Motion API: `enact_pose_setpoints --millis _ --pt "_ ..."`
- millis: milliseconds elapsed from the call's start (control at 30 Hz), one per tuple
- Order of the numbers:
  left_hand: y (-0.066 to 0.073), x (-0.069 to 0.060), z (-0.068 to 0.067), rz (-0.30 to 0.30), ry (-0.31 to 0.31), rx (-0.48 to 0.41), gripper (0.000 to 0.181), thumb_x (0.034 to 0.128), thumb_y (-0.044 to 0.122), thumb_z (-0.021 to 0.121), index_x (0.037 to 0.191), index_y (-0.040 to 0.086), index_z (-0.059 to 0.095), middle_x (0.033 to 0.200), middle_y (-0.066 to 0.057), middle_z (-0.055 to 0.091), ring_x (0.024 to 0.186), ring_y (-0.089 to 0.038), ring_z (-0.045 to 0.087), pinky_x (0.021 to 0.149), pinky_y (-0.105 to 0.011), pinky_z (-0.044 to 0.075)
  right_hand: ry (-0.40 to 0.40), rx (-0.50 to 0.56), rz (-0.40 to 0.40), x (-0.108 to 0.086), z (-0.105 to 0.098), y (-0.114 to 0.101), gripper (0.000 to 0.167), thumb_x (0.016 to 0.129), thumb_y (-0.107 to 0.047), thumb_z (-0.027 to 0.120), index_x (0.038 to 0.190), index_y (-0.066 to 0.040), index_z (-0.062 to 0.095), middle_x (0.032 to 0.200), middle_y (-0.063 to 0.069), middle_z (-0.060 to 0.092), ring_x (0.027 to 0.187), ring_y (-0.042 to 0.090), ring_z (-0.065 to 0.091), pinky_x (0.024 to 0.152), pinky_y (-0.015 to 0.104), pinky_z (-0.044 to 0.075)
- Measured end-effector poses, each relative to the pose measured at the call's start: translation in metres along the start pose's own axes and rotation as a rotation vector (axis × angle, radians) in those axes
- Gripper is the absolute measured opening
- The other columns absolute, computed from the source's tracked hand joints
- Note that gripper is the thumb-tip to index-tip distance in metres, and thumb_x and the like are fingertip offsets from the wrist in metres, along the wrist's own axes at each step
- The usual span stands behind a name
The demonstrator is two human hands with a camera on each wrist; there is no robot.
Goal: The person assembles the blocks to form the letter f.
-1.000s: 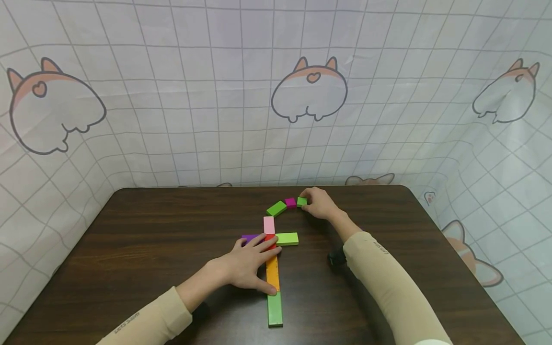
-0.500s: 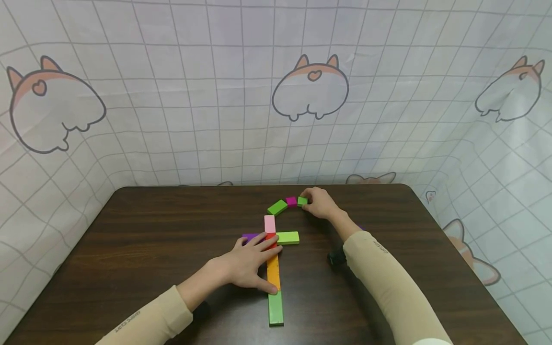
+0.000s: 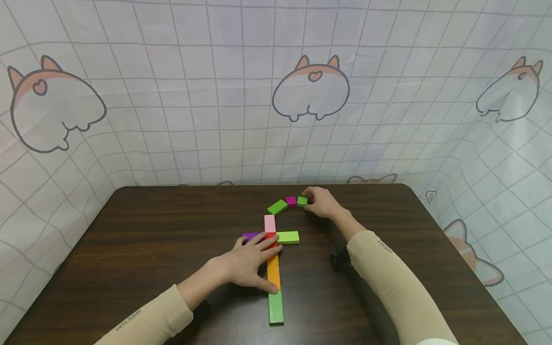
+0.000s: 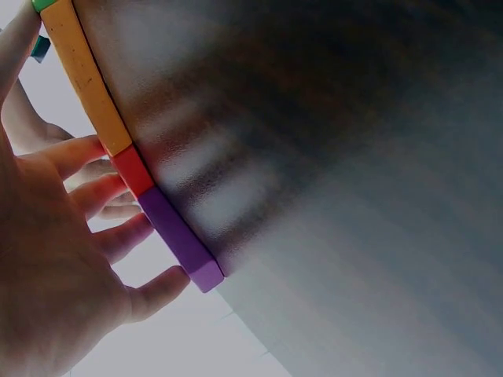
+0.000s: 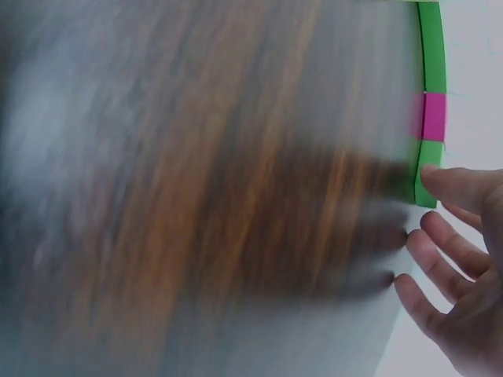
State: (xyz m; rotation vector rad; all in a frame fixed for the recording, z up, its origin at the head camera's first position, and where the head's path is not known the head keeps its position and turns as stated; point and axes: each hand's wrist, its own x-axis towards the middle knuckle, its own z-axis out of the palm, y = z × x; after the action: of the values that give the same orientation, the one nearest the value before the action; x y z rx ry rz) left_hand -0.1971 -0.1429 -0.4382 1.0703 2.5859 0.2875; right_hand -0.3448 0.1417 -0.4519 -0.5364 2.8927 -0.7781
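Note:
My left hand [image 3: 247,266] lies with fingers spread over a column of blocks. Its fingers touch the red block [image 4: 132,170], the orange block [image 3: 273,274] and the purple block [image 4: 181,237]. The thumb reaches where the orange block meets a long green block [image 3: 276,308]. At the far side, my right hand [image 3: 322,202] pinches a small green block [image 3: 302,201] between thumb and index finger; the thumb shows on its side in the right wrist view. That block meets a magenta block [image 3: 291,201], followed by a green block [image 3: 277,207] set at a slant.
A pink block [image 3: 269,224] tops the column, just below the slanted green block. A yellow-green block [image 3: 287,237] sticks out to the right of the red one. The dark wooden table [image 3: 142,249] ends at a grid-patterned cloth [image 3: 207,120] behind.
My right hand has shifted slightly to the right. The small green block now sits against the magenta block, where a narrow gap showed earlier. My left hand has stayed in place.

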Motion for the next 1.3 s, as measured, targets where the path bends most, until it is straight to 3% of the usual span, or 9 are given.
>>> enact_pose_setpoints --millis 200,567,833,1300 --pt "0.001 0.001 -0.001 0.004 0.006 0.003 0.1 0.083 0.076 0.065 0.161 0.02 0.037 0.168 -0.004 0.025 0.155 -0.033 0.012 0.113 -0.07 0.016 -0.028 -0.014 -0.033 -0.006 -0.009 0.006 0.039 0.096 -0.007 0.072 0.131 0.005 0.061 0.127 0.022 0.063 0.119 0.039 0.059 0.099 0.051 0.048" --pt "0.0 0.002 -0.002 -0.003 0.008 -0.001 0.101 0.0823 0.075 0.067 0.161 0.019 0.038 0.169 -0.004 0.025 0.155 -0.033 0.012 0.113 -0.07 0.016 -0.039 -0.061 -0.076 -0.019 -0.027 0.009 0.033 0.096 -0.008 0.073 0.126 0.004 0.065 0.121 0.02 0.066 0.112 0.037 0.061 0.095 0.053 0.048" --pt "-0.001 0.006 0.0 -0.004 0.014 0.009 0.102 0.0818 0.076 0.066 0.161 0.02 0.037 0.169 -0.003 0.024 0.155 -0.032 0.012 0.112 -0.071 0.016 -0.072 -0.059 -0.09 -0.033 -0.034 0.008 0.036 0.096 -0.008 0.072 0.128 0.006 0.064 0.126 0.021 0.065 0.119 0.039 0.06 0.099 0.054 0.047" --pt "-0.001 0.009 -0.001 -0.005 0.016 0.003 0.101 0.0819 0.077 0.065 0.161 0.02 0.037 0.169 -0.003 0.024 0.156 -0.032 0.011 0.112 -0.071 0.016 -0.057 -0.075 -0.144 -0.061 -0.046 0.018 0.035 0.095 -0.008 0.074 0.125 0.006 0.065 0.123 0.019 0.065 0.116 0.039 0.061 0.098 0.054 0.048"
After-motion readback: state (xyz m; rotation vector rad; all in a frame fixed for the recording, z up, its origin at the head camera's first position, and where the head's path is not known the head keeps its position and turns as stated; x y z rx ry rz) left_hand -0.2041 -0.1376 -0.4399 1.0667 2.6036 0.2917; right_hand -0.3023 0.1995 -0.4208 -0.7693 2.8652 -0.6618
